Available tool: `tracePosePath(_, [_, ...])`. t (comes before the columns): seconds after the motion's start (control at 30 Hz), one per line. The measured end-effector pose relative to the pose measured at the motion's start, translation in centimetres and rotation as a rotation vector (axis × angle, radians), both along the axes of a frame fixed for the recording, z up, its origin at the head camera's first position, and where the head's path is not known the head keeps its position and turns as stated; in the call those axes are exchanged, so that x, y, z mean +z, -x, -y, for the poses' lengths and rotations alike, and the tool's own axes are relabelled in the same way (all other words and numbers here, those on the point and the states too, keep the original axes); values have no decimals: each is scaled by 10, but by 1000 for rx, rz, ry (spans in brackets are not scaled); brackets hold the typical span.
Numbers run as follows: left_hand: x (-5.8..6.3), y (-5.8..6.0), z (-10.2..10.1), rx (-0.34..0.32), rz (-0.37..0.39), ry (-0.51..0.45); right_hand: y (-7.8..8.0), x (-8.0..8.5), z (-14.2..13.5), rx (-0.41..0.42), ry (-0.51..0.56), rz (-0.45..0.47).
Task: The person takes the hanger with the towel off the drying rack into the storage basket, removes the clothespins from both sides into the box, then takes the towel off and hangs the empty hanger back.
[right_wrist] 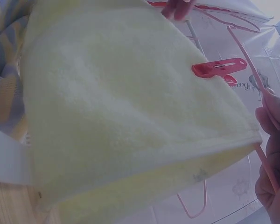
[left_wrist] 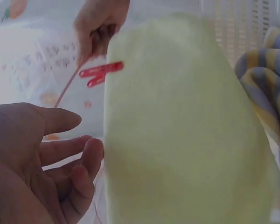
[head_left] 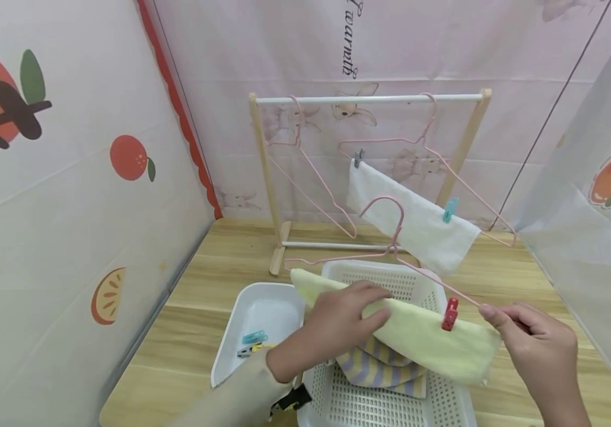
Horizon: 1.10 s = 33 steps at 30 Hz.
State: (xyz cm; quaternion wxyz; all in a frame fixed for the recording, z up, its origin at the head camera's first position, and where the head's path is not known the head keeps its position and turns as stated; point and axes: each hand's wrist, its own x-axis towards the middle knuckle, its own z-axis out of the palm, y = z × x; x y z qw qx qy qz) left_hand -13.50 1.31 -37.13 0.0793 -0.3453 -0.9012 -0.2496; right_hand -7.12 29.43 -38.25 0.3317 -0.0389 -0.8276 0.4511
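Note:
My right hand grips the right end of a pink wire hanger. A pale yellow towel is folded over the hanger's lower bar, and a red clothespin clips its upper edge near the right end. The left hand is at the towel's upper edge, left of the clothespin. In the left wrist view its thumb and bent fingers stand apart with nothing between them, right beside the cloth. The right wrist view shows the right-hand fingers curled round the pink wire, close to the towel's corner.
Behind stands a drying rack with two pink hangers; one bears a white cloth clipped by grey and teal clothespins. Below the towel, a perforated white basket contains a striped cloth. A white tray with several clothespins stands left.

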Motion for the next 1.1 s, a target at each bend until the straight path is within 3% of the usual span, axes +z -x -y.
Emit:
tracePosePath(0.1, [5,3,-15,-32,-15,69,0,-1,0,-1,0,-2])
tracePosePath(0.4, [19,8,-47,-76,73,150,0,0,1,22,-29,-52])
tracePosePath(0.63, [25,9,-68,-114,78,263,-1,1,4,31,-29,-40])
tracePosePath(0.8, [24,11,-79,-151,45,295,-1,-1,5,47,-26,-24])
tracePosePath(1.1, [21,13,-81,-182,-71,234,-2,-1,5,43,-33,-24])
